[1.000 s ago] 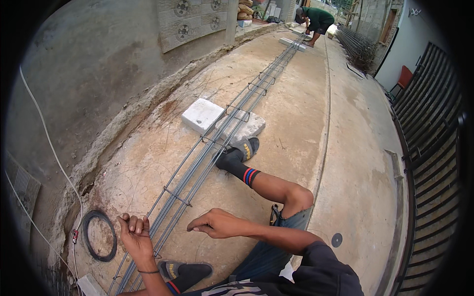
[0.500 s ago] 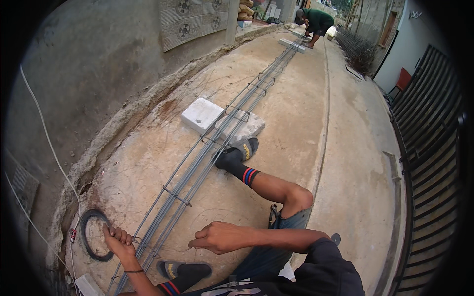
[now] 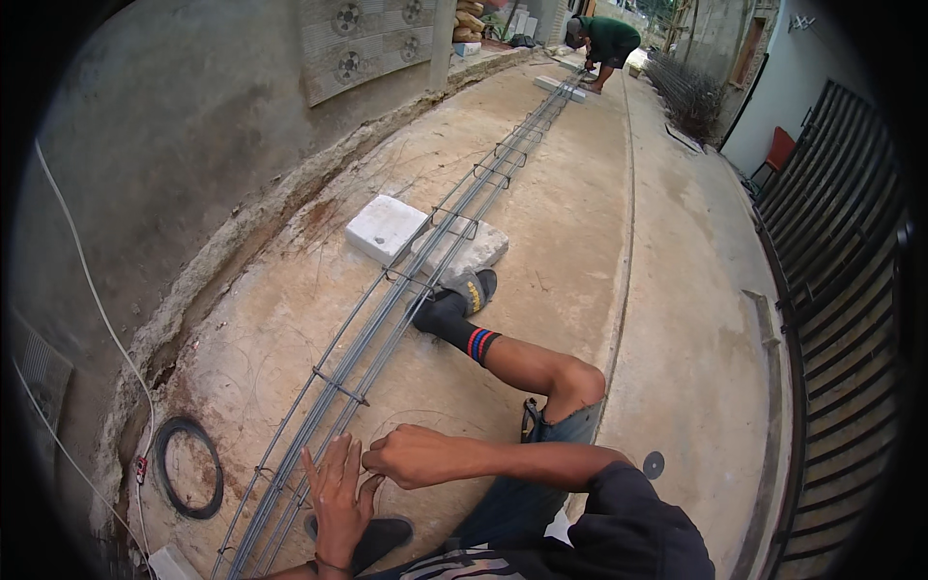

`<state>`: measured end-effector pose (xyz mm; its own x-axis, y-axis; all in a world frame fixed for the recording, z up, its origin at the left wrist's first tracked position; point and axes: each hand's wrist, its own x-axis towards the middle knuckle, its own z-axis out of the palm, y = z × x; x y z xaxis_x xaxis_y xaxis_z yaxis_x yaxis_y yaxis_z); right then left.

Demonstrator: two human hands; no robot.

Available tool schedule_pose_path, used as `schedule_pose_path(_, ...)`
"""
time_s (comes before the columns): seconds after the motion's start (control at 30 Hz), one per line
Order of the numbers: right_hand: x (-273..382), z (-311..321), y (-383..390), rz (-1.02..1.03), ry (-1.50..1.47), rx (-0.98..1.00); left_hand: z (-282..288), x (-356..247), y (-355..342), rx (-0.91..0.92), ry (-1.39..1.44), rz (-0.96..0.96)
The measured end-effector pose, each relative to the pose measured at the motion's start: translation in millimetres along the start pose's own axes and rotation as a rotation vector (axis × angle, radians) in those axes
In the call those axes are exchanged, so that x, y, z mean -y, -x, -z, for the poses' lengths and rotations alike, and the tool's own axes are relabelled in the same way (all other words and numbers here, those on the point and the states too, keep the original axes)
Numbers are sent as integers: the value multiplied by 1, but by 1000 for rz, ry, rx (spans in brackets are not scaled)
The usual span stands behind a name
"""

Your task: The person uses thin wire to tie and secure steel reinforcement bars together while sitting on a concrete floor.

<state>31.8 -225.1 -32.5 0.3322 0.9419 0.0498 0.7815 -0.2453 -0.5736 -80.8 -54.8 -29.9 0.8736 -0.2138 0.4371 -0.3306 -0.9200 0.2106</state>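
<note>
A long cage of steel reinforcing bars (image 3: 333, 396), tied with square stirrups, runs from beside me to the far end of the lane. Over its near end, my left hand (image 3: 340, 498) is raised with fingers stretched out and apart. My right hand (image 3: 414, 456) is closed in a pinch, its fingertips close to the left hand's fingers. What the pinch holds, if anything, is too small to make out; thin wire-like lines show on the ground behind it. A coil of dark wire (image 3: 162, 464) lies on the ground left of the cage.
White blocks (image 3: 387, 227) prop the cage near my sandalled foot (image 3: 469, 295). Far ahead, a person in a green shirt (image 3: 611, 41) bends over the cage. A rough wall (image 3: 193, 126) with a white cable (image 3: 92, 271) bounds the left, a black metal gate (image 3: 836, 222) the right.
My left hand has moved right, from beside the wire coil to my right hand, and its fingers have opened out. My right hand has shifted slightly left and up.
</note>
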Motion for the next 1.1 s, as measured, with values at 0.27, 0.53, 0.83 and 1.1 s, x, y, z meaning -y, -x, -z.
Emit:
schedule_pose_path(0.27, -13, 58, 25, 31, -184, -192, -26, 13, 17, -96, 550, 297)
schedule_pose_path(0.53, -20, 63, 31, -26, -458, -303, -15, 12, 4, -133, 605, 387)
schedule_pose_path(0.83, -32, 53, 42, 84, -147, -5, -3, 28, -3, -105, 520, 110)
schedule_pose_path(1.1, -47, 55, 56, 5, -340, -493, -2, 31, -6, -221, 533, 394)
